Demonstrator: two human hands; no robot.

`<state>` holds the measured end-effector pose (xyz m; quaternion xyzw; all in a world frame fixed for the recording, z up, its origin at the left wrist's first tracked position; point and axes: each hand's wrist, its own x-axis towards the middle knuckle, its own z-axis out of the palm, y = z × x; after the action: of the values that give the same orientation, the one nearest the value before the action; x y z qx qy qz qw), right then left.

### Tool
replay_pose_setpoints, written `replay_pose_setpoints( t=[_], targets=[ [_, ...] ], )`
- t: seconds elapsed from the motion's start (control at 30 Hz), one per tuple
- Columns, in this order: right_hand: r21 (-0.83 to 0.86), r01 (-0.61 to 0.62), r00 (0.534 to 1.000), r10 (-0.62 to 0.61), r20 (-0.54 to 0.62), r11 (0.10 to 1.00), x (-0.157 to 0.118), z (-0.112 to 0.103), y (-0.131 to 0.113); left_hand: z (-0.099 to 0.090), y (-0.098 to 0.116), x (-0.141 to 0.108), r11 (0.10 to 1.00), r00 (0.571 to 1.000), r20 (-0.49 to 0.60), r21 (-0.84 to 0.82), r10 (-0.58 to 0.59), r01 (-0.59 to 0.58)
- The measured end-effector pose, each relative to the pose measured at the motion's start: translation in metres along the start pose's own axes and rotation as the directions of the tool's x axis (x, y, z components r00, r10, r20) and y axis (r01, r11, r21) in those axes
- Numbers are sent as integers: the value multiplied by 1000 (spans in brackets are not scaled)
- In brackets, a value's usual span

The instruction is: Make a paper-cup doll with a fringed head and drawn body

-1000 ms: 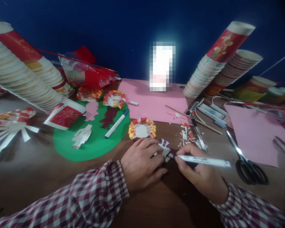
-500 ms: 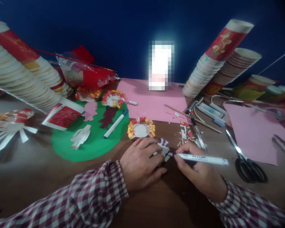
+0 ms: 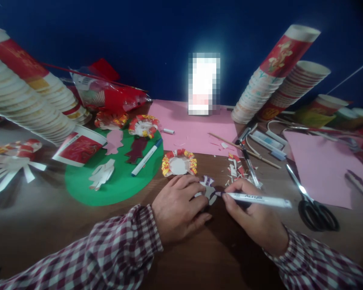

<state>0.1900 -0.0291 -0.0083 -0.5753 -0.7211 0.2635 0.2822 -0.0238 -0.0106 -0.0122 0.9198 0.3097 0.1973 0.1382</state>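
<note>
A small white paper cutout [image 3: 209, 193] with purple marks near its top lies on the brown table. My left hand [image 3: 181, 207] rests over its left part, fingers bent and pressing it down. Between the thumb and fingers of my right hand [image 3: 254, 217] is a white acrylic marker [image 3: 260, 199], its dark tip at the cutout's right edge. Just beyond my left hand sits a red and yellow paper ring with a white centre [image 3: 179, 165]. The underside of my left fingers is hidden.
Black-handled scissors [image 3: 313, 205] lie at the right, by pink paper [image 3: 323, 173]. Paper scraps [image 3: 237, 167] and a pen [image 3: 251, 167] lie beyond my right hand. A green disc [image 3: 109, 197] bears cutouts and a marker. Leaning paper-cup stacks [image 3: 269, 76] stand at both sides.
The marker tip and my right hand have shifted very slightly along the cutout's edge. My left hand stays in place, and the whole view has moved a little.
</note>
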Motion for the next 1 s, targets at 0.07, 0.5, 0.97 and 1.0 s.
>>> replay_pose_setpoints(
  t=[0.07,0.5,0.97,1.0],
  targets=[
    [16,2,1000,-2,-19,1000,0,0,0,0,0,0,1000,1000,4,-2,-3,3],
    [3,-6,999,6,-36,1000,0,1,-1,1,1,0,1000,1000,-1,3,-16,16],
    [14,13,1000,-14,28,1000,2,0,-4,3,2,0,1000,999,-29,-10,-28,28],
    [14,16,999,-17,27,1000,1,0,-4,3,2,0,1000,999,-32,-8,-27,27]
  ],
)
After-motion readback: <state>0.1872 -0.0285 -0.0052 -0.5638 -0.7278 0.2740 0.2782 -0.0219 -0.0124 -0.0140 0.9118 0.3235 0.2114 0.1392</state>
